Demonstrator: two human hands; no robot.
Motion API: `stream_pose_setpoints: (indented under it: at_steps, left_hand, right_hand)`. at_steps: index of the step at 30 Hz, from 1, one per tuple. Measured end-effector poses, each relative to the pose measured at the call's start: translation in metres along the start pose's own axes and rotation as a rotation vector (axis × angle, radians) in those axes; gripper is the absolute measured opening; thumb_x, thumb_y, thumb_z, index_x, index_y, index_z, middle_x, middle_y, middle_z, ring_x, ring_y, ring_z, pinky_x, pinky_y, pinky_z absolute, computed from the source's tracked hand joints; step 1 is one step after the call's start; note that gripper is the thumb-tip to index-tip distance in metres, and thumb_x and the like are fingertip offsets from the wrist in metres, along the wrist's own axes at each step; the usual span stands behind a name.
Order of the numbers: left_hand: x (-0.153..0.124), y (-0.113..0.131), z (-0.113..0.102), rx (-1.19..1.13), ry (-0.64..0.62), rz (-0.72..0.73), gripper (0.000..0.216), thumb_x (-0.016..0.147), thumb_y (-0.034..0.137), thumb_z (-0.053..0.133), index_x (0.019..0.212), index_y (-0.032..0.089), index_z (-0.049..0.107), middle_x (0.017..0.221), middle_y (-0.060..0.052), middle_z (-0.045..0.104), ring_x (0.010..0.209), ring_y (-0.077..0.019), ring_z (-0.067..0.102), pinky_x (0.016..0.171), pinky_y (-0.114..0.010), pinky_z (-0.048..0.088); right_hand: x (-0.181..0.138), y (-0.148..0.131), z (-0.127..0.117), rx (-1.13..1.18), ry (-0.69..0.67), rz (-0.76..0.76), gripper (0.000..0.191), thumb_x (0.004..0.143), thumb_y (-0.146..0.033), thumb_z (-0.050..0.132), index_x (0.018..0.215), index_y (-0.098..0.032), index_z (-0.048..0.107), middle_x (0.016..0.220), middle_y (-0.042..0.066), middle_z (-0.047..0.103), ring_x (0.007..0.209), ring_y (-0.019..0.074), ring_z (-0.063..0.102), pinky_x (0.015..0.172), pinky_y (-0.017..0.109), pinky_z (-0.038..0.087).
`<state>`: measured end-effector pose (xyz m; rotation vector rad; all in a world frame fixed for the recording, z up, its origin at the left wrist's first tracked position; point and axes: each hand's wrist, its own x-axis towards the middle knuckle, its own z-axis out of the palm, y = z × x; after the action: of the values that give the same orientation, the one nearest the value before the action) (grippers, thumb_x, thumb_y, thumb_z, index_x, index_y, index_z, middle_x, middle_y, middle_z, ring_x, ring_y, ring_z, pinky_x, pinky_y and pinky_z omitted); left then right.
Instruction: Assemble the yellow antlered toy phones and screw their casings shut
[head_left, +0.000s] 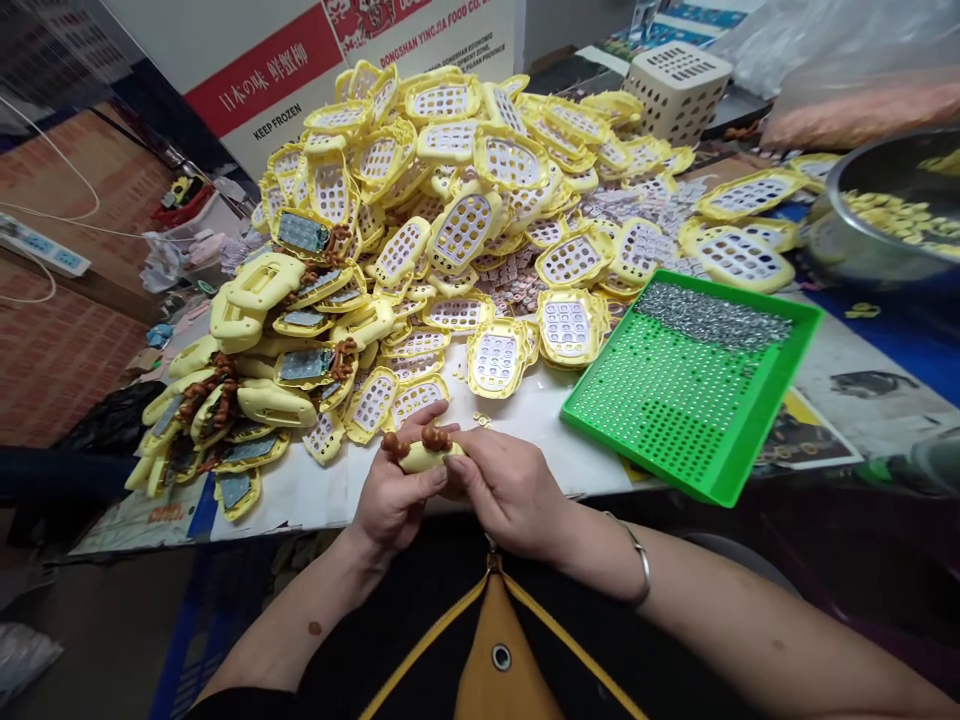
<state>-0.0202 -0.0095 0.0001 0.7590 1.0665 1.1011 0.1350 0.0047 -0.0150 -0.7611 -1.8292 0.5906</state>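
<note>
My left hand [399, 490] is closed around a small pale-yellow toy casing [424, 456], just in front of the table's near edge. Two brown bobbly pieces stick up from its top. From the other side my right hand [504, 482] grips the same casing, thumb and fingers pressed against its end. Most of the casing's underside is hidden by my fingers. Just beyond my hands lie a few tiny yellow rings [482, 420] and yellow casing halves with white keypads [495, 358].
A tall heap of yellow keypad halves [450, 140] fills the back. Assembled-looking casings with brown pieces [300, 365] are stacked at left. To the right are a green tray [675, 400] of metal screws, a steel bowl [862, 225] with yellow parts, and a beige perforated box [675, 95].
</note>
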Motion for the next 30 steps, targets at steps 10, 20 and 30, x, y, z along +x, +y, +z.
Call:
stream_pose_setpoints:
  at_steps: [10, 20, 30]
  left_hand:
    - [0.002, 0.003, 0.000, -0.172, -0.061, 0.054, 0.034, 0.061, 0.034, 0.086, 0.093, 0.029, 0.075, 0.137, -0.002, 0.060, 0.130, -0.0305, 0.052, 0.095, -0.036, 0.053]
    - [0.010, 0.001, 0.012, -0.203, 0.069, 0.077, 0.042, 0.062, 0.031, 0.087, 0.100, 0.028, 0.072, 0.121, -0.004, 0.070, 0.109, -0.0236, 0.066, 0.095, -0.036, 0.053]
    - [0.010, -0.011, 0.003, 0.213, 0.161, 0.441, 0.025, 0.075, 0.039, 0.078, 0.092, 0.021, 0.077, 0.097, -0.007, 0.077, 0.093, -0.0227, 0.070, 0.091, -0.035, 0.052]
  right_hand:
    - [-0.008, 0.008, -0.007, 0.032, -0.035, -0.018, 0.036, 0.099, -0.033, 0.044, 0.124, -0.010, 0.052, 0.109, 0.017, 0.072, 0.097, 0.0216, 0.071, 0.082, 0.032, 0.059]
    - [-0.015, 0.021, 0.006, 0.176, 0.074, 0.150, 0.026, 0.099, -0.031, 0.041, 0.114, -0.017, 0.057, 0.095, 0.009, 0.073, 0.080, 0.0175, 0.070, 0.067, 0.026, 0.056]
    - [-0.043, 0.037, 0.021, 0.311, 0.062, 0.288, 0.031, 0.096, -0.040, 0.046, 0.120, -0.021, 0.052, 0.095, 0.008, 0.069, 0.082, 0.0194, 0.067, 0.072, 0.031, 0.057]
